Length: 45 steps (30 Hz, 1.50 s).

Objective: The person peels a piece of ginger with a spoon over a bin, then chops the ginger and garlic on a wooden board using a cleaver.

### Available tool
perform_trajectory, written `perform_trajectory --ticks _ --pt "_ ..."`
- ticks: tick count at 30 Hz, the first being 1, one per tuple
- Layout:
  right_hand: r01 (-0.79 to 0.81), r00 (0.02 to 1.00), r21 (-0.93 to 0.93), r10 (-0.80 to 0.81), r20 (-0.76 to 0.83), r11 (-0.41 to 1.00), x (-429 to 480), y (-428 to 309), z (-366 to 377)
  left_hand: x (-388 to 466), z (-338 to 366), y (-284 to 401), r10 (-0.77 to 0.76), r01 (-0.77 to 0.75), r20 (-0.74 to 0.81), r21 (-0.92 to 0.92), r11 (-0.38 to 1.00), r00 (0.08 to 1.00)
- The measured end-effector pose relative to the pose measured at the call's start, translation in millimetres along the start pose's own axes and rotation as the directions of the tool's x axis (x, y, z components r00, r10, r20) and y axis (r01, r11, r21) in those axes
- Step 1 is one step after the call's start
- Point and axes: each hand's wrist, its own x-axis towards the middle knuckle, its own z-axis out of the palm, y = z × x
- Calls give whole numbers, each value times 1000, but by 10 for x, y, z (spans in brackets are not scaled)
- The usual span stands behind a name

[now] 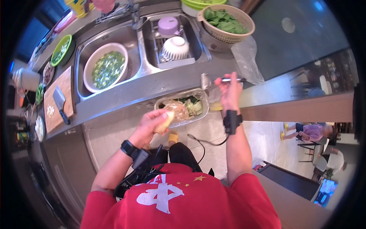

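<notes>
My left hand (151, 126) holds a pale yellow, peeled-looking piece of food (165, 122), its kind not plain. It is just in front of a plastic-lined bin (206, 110) holding food scraps (178, 110). To the right, my right hand (231, 93) is raised beside the counter edge, its fingers on a small, slim tool (233, 80) with dark and shiny parts; its working end is unclear. Left of that hand a small metallic object (205, 81) lies at the counter edge. The two hands are well apart.
A bowl (88, 73) of chopped greens in water sits in the left sink, and a ribbed bowl (175, 48) in the right. A cleaver (59, 98) lies on a cutting board (67, 83). A basket (248, 27) of leaves is at back right. Another person (311, 132) is far right.
</notes>
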Motion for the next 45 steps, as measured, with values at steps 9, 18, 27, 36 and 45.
perform_trajectory --ticks 9,18,27,36,45 --pt "-92 980 69 102 -169 993 1159 181 -644 -325 -396 55 39 -107 -108 -750 653 993" --pt "-65 958 -253 -10 -286 965 1227 423 -739 -819 -873 34 197 -338 -286 -622 706 938" --pt "-360 929 -241 322 -180 902 1021 462 -680 -1438 -1679 164 304 -450 -340 -548 705 890" --pt "69 956 -624 126 264 779 -1263 1151 1210 -2218 -2722 144 417 -672 -572 -355 651 706" --pt "795 176 -258 198 964 549 -3478 2303 3642 -2856 -3235 23 383 -720 -777 -126 683 500"
